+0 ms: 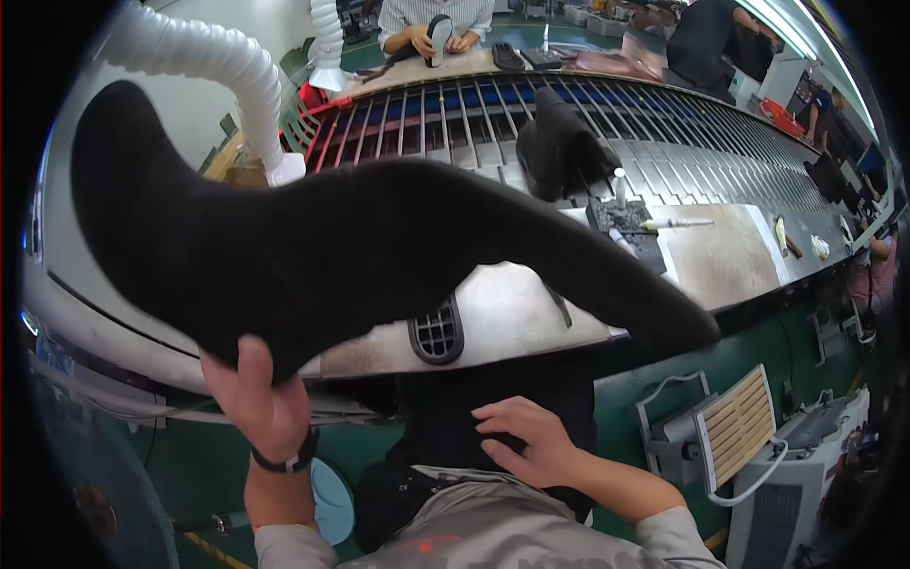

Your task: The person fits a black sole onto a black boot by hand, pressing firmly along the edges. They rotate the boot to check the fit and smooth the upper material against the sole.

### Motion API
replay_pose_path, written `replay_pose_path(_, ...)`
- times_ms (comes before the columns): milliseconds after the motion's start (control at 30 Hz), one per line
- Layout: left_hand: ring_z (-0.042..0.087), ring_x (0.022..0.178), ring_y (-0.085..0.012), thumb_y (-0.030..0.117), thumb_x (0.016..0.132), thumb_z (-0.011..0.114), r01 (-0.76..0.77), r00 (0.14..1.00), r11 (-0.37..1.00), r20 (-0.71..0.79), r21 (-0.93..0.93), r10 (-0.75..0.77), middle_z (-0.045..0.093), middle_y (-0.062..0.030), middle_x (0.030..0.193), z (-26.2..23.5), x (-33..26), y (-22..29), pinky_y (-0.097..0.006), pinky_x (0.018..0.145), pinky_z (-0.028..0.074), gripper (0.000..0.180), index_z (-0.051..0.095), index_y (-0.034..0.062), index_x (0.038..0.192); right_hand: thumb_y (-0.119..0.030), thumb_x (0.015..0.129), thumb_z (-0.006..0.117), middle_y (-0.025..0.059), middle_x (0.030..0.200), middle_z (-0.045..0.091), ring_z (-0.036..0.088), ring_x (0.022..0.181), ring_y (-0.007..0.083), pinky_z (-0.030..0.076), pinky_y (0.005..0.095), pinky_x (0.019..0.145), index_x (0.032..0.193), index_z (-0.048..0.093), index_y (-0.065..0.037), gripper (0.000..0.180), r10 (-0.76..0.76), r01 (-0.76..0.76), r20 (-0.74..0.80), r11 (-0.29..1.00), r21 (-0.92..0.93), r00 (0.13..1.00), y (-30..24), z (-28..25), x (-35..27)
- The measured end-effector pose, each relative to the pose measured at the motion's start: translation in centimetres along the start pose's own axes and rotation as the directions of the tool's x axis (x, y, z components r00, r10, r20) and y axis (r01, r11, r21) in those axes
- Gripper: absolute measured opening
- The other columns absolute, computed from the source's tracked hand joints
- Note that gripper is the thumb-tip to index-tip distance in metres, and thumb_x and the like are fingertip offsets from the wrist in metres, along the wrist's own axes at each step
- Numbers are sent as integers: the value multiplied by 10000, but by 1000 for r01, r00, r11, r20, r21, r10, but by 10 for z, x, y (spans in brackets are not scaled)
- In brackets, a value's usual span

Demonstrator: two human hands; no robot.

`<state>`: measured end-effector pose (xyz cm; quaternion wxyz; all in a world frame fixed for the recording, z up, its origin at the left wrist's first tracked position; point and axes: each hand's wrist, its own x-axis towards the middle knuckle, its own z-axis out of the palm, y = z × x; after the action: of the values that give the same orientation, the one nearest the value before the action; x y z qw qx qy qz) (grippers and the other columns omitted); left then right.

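Note:
A tall black boot (313, 237) hangs across my view, over the near side of the bench. My left hand (261, 398) grips it from below at the left, thumb up against the black surface; the other fingers are hidden behind it. My right hand (526, 441) is empty over my lap, its fingers slightly bent and apart. Below the boot, a black shoe sole (436, 332) with a grid pattern lies at the bench's front edge. Part of the bench is hidden behind the boot.
Another black boot (559, 147) stands on the slatted metal conveyor (455, 119). Right of it are a dark tray (649, 251) and a brush (678, 223). A white duct (213, 66) hangs at left. Opposite, a person holds a sole (438, 40). A slatted wooden rack (737, 427) stands at right.

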<state>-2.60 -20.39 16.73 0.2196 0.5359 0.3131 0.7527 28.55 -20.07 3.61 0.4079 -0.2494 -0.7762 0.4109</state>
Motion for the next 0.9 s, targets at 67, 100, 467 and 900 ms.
replay_pose_path(67,599,1407,-325,179,1100,635,72,997,977,-26,-199,-79,560,-190,1559,8,-42,16,-482,1177,514,610,374,-9,1618,-90,929,789,172,1222,758,732,1062,345,587,416,925,1141,755,11,237,99,-98,-15,993,71,995,-10,21,6)
replay_pose_path(100,599,1407,-325,179,1100,635,90,995,975,-29,-201,-97,560,-190,1559,13,-62,24,-482,1177,514,610,374,-9,1618,-67,937,768,185,1249,751,731,1077,353,578,408,955,1195,755,17,272,185,-180,-27,973,143,982,-14,30,3)
replay_pose_path(467,581,1344,-246,227,953,862,816,577,553,296,-171,-761,600,-149,1458,87,-164,-57,-383,1182,437,744,495,-43,1542,-190,1015,711,227,1380,671,691,1214,282,518,413,1090,1504,552,16,554,728,-455,214,148,878,651,18,27,-24)
replay_pose_path(900,580,1417,-288,230,861,960,594,771,798,355,-100,-529,565,-224,1543,83,-79,-108,-413,1151,502,965,408,-60,1598,-249,1009,728,255,1570,498,544,1409,295,385,434,1223,1646,348,33,794,751,-391,-355,614,686,557,17,20,5)
